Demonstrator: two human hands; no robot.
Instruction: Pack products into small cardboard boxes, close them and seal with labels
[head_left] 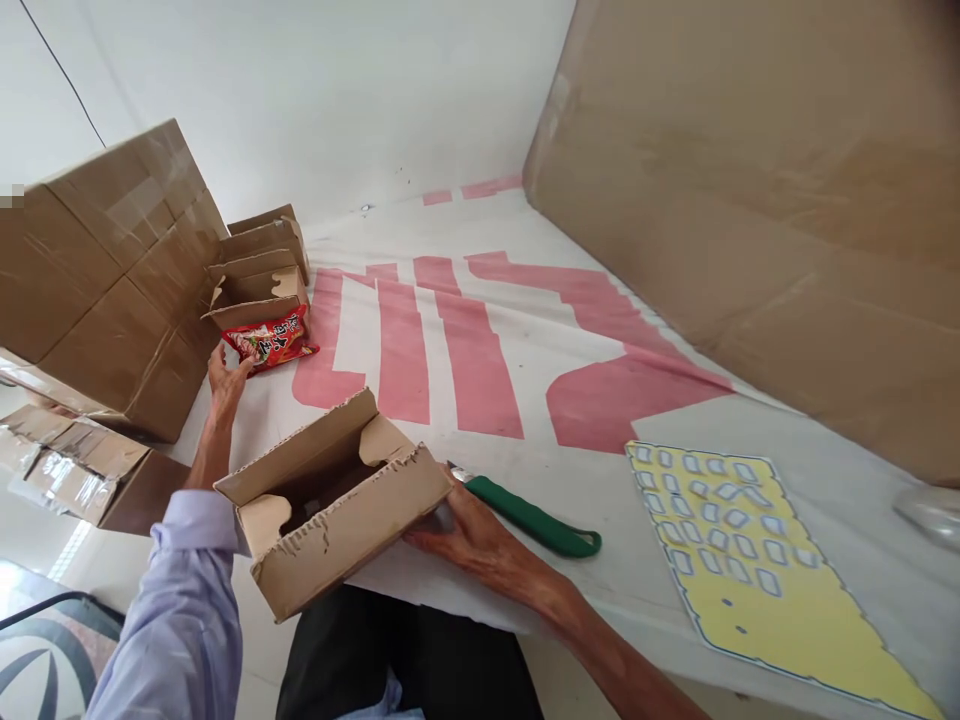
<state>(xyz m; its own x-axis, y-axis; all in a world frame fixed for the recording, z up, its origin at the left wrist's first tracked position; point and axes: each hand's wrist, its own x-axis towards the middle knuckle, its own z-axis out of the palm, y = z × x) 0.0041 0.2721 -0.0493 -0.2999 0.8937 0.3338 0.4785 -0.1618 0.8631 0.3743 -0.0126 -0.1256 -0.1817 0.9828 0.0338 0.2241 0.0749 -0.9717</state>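
My right hand (480,545) grips the right end of an open cardboard box (360,525), which is tilted above the table's front edge with its flaps raised. Farther off on the left, my left hand (227,380) has its thumb and fingers on a red snack packet (274,340) with dark and white lettering. That packet leans against the front of another open cardboard box (255,295). A knife with a green handle (532,512) lies just beyond my right hand, its tip end partly hidden. The inside of the tilted box is dark.
A large carton (112,280) stands at the left, with a smaller taped carton (90,465) lower down. Another big carton (750,200) fills the right back. A yellow sheet with pale stickers (795,600) lies at the right on the white and red table cover (480,350).
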